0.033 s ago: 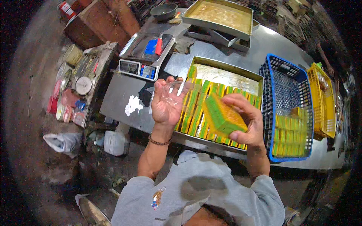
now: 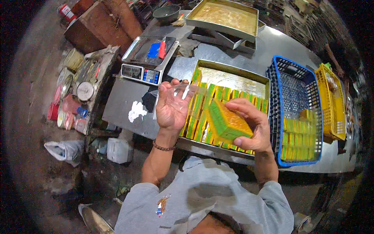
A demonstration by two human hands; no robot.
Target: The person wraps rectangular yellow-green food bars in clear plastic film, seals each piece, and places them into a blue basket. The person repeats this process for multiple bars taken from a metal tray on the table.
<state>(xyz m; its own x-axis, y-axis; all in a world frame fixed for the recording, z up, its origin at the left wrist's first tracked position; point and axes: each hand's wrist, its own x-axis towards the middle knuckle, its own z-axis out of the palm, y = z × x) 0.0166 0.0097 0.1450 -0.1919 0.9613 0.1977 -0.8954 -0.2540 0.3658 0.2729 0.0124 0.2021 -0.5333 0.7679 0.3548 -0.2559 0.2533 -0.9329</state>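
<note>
Above a metal tray (image 2: 241, 81), my right hand (image 2: 258, 130) grips a block of green and yellow layered cake (image 2: 226, 121), thumb on its near edge and fingers behind. My left hand (image 2: 171, 111), palm up with fingers curled, holds a clear plastic bag (image 2: 186, 93). The bag stretches toward the cake; whether they touch I cannot tell. Rows of similar cake slices (image 2: 198, 113) stand in the tray below. To the right, a blue basket (image 2: 298, 85) holds several wrapped-looking slices (image 2: 298, 140) at its near end.
A digital scale (image 2: 141, 73) with a blue and red object (image 2: 156, 50) stands left of the tray. White paper scraps (image 2: 137, 111) lie nearby. Stacked metal trays (image 2: 224, 19) and a dark bowl (image 2: 166, 15) are behind. A yellow basket (image 2: 331, 111) stands at the far right.
The cake block has shifted slightly left and down with my right hand. It looks sharper now. My left hand stays in place with the bag.
</note>
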